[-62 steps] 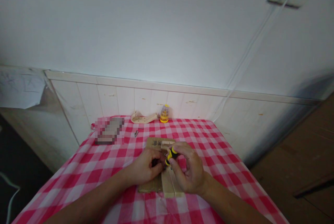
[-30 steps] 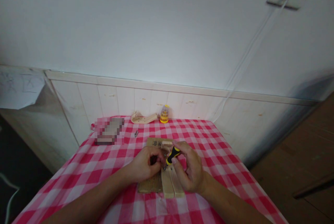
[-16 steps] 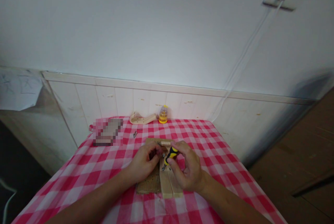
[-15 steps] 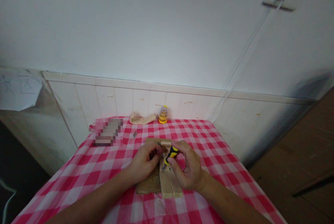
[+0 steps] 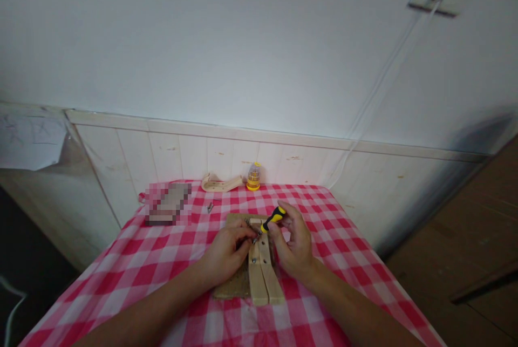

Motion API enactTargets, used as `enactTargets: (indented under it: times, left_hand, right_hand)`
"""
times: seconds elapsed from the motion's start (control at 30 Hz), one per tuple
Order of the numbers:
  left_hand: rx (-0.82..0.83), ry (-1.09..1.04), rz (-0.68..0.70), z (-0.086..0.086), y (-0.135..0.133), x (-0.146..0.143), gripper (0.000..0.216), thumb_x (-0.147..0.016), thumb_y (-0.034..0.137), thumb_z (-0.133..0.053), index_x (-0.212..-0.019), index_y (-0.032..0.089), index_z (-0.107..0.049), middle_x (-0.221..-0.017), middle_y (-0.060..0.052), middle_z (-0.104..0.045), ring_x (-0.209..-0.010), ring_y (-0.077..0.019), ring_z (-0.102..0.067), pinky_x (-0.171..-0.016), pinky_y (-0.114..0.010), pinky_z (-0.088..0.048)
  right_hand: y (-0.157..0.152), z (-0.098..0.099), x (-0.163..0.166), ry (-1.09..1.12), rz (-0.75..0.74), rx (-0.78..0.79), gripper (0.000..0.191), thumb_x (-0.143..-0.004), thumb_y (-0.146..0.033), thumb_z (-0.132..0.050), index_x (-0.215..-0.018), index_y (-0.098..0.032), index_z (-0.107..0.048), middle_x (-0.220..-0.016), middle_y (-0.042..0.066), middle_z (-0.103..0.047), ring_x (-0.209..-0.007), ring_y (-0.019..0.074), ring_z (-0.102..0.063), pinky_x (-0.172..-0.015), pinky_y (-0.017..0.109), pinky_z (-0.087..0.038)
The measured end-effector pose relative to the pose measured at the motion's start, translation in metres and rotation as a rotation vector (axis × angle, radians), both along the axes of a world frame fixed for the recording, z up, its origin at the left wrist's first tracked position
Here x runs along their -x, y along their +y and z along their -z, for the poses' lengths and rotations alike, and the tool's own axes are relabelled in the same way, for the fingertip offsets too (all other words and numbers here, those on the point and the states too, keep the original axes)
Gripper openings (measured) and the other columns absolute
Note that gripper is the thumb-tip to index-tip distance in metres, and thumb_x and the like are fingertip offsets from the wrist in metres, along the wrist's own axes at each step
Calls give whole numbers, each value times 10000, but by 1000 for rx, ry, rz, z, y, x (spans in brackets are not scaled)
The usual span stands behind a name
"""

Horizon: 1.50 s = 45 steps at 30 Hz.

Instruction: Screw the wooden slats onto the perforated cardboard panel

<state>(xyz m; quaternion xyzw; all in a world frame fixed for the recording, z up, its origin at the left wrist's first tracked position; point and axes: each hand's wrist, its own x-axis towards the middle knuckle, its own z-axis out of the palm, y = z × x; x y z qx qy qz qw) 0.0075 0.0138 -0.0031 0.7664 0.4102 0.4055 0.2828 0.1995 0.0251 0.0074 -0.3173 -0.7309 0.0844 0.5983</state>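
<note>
My right hand (image 5: 297,239) grips a short yellow-and-black screwdriver (image 5: 273,219), tilted with its tip down and to the left. That tip is close to the fingers of my left hand (image 5: 229,250), which are closed over the upper part of a pale wooden piece (image 5: 259,285). What sits between those left fingertips is too small to make out. The wooden piece has two curved legs side by side, with a few dark holes and a metal screw head (image 5: 254,261) in it. Beneath it lies a brown board (image 5: 230,288), partly covered by my left hand.
A red-and-white checked cloth (image 5: 324,304) covers the table. Toward the wall stand a curved wooden piece (image 5: 222,184) and a yellow-capped screwdriver-bit container (image 5: 253,177). Small metal parts (image 5: 210,207) lie nearer, and a blurred-out flat object (image 5: 169,204) is at the left.
The screwdriver has moved up and away from the lower screw to beside my left fingertips, and tilts more. My left hand has shifted slightly, its fingers closer to the wooden piece.
</note>
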Motion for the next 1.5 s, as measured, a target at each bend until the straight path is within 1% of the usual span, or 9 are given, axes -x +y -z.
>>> enactTargets:
  times: [0.2, 0.4, 0.47, 0.7, 0.93, 1.03, 1.23, 1.37, 1.5]
  left_hand:
    - [-20, 8, -5, 2, 1, 0, 237, -874, 61, -537, -877, 184, -739, -923, -60, -680, -918, -207, -638, -803, -306, -478]
    - [-39, 9, -1, 0, -2, -1, 263, -878, 52, -500, -888, 189, -725, -918, -61, -679, -907, -206, -635, -799, -308, -481]
    - [-38, 0, -13, 1, -3, -2, 263, -872, 50, -497, -889, 185, -722, -922, -64, -676, -903, -207, -636, -790, -306, -487]
    - [-63, 12, -29, 4, -2, -2, 278, -857, 30, -484, -891, 182, -714, -921, -66, -665, -905, -208, -641, -793, -312, -500]
    - [-68, 27, -37, 6, -2, -2, 272, -868, 43, -479, -889, 186, -709, -932, -70, -664, -911, -206, -641, -806, -317, -511]
    - [-69, 30, -32, 6, -2, -2, 273, -873, 50, -478, -898, 186, -713, -928, -70, -661, -907, -208, -637, -798, -317, -511]
    - [-68, 32, -27, 5, -3, -1, 280, -869, 38, -472, -901, 178, -712, -942, -72, -660, -915, -207, -631, -810, -320, -506]
    - [-63, 35, -21, 4, -3, -1, 276, -865, 33, -474, -868, 179, -708, -928, -69, -654, -900, -205, -623, -789, -311, -504]
    - [-72, 18, -29, 4, -3, -2, 286, -851, 22, -478, -873, 188, -709, -936, -63, -658, -907, -203, -628, -796, -306, -509]
  right_hand:
    - [1, 0, -1, -37, -44, 11, 471, -975, -169, -604, -1435, -237, -530, -1162, 111, -698, -944, 213, -739, -824, 372, -661]
    - [-1, -2, -2, -60, -174, 26, 519, -1001, -147, -555, -1500, -262, -473, -1280, 135, -704, -1077, 235, -748, -869, 377, -661]
    - [-2, -2, 0, -53, -190, 38, 525, -997, -136, -560, -1498, -271, -476, -1262, 120, -722, -1059, 225, -759, -878, 373, -660]
    - [2, 1, 4, -10, -90, 53, 470, -948, -163, -658, -1400, -246, -559, -1114, 88, -755, -921, 204, -770, -807, 335, -667]
    - [6, 7, 5, 55, -9, 71, 450, -894, -287, -772, -1300, -241, -581, -992, 67, -745, -812, 198, -751, -687, 310, -660]
    - [7, 9, 5, 67, -6, 67, 469, -885, -308, -788, -1294, -241, -570, -1006, 71, -743, -827, 204, -759, -702, 324, -667]
    - [4, 8, 9, 94, -53, 70, 486, -909, -276, -764, -1341, -255, -543, -1060, 76, -750, -884, 208, -776, -741, 324, -673]
    - [2, 3, 8, 15, -68, -20, 470, -937, -232, -729, -1375, -280, -568, -1108, 73, -731, -905, 195, -755, -772, 320, -670]
    - [-4, -4, 5, -72, -127, -67, 471, -975, -150, -616, -1425, -265, -538, -1202, 104, -711, -1017, 211, -746, -841, 344, -668]
